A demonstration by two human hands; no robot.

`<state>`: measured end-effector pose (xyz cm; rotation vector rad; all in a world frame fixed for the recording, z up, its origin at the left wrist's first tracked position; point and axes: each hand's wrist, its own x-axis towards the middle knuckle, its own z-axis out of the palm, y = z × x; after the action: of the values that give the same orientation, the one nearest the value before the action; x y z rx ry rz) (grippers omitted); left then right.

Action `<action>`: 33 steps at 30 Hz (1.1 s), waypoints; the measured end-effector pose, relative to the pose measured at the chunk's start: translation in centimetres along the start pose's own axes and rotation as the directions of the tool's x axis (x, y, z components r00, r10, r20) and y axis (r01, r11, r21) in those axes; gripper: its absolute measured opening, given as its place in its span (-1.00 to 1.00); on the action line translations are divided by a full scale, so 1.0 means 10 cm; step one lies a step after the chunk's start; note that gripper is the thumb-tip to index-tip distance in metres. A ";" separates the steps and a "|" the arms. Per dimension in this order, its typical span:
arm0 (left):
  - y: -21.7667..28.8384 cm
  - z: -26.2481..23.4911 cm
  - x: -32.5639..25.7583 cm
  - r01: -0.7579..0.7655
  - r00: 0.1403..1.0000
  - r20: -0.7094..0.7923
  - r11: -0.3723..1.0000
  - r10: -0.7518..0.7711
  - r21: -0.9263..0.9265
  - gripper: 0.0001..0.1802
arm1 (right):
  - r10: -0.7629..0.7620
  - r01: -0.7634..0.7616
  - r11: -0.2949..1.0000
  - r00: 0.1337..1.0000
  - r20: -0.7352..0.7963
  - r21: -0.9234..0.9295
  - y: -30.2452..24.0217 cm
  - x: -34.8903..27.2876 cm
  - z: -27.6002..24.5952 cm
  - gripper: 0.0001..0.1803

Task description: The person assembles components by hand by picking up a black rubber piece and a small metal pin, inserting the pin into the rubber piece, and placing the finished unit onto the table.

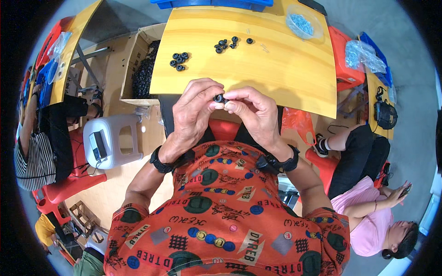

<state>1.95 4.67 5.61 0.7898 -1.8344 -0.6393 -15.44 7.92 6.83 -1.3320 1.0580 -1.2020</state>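
Note:
Just off the near edge of the yellow table point(276, 55), my left hand point(194, 109) pinches a small black ring-shaped part point(218, 98) with a hole through it. My right hand point(254, 110) meets it from the other side, thumb and forefinger closed on the same part or on a dark piece against it; the fingertips hide which. Similar black round parts stand on the table in a left cluster point(178, 61) and a looser middle group point(223, 44). One black part point(249, 41) lies apart to the right.
A clear bowl point(317, 32) of pale blue pieces stands at the far right corner. Left of the table, a cardboard box point(124, 83) holds many black parts. A blue bin point(212, 3) is at the far edge. People sit at both sides; a white stool point(115, 152) stands left.

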 end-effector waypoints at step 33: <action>0.02 0.03 -0.17 -0.014 0.992 0.126 0.998 0.022 -0.063 -0.68 | 0.226 -0.382 0.862 0.879 0.420 0.334 -0.02 0.09 -0.23 -0.51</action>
<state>2.07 6.12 4.70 0.7045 -1.9248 -0.7463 -17.64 6.72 7.09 -0.9593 0.6669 -0.8263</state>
